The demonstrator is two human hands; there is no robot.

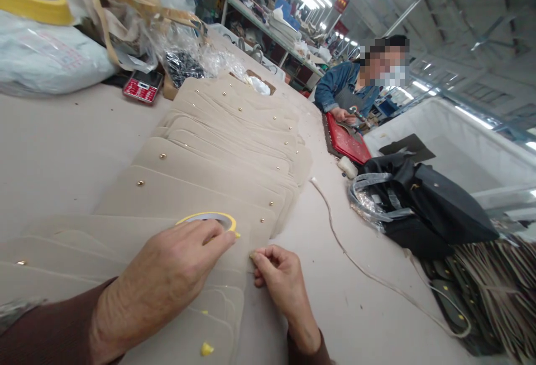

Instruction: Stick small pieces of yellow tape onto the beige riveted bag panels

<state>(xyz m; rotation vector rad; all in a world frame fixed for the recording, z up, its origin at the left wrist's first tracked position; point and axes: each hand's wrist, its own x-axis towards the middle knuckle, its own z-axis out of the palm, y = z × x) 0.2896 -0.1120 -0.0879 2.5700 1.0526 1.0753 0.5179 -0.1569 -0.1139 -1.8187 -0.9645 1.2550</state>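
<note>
Tape point(233, 222) held, edge pinched

My left fingers point(215, 248) hold the yellow tape over the beige panels point(125, 228); my right fingers point(263, 265) pinch narrow at their edge, on what I cannot tell. Beyond, a cord point(331, 219) trails across the tabletop point(335, 326).

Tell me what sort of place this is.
Probably a bag-making workshop: overlapping beige panels with metal studs lie on the table, what looks like a black bag lies at right, and a loaded bench stands behind.
</note>
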